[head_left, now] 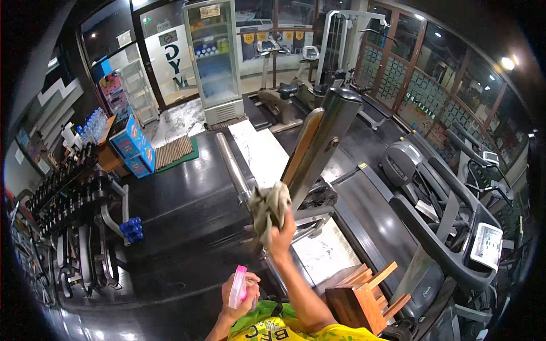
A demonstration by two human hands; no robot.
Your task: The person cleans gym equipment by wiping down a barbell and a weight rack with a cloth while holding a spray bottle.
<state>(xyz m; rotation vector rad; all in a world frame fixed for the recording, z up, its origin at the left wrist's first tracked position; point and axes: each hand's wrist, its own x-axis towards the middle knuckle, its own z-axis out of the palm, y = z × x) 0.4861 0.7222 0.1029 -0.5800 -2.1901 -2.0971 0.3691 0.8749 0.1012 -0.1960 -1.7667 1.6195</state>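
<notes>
A crumpled grey-beige cloth [269,211] is gripped by my right hand [282,234], with the arm stretched forward. The cloth lies against the lower part of a metal gym frame, beside a round metal bar [232,163] and below a tall upright post [327,148] with a brown panel along its side. Close to my body, my left hand [241,295] is wrapped round a pink and clear spray bottle [239,286], held upright.
Wooden steps or stool [355,298] stand at lower right, near a treadmill [375,213]. A dumbbell rack [108,193] is at left, with blue dumbbells [132,229]. Behind are a glass-door fridge [215,62], blue boxes [132,146] and exercise bikes [280,102].
</notes>
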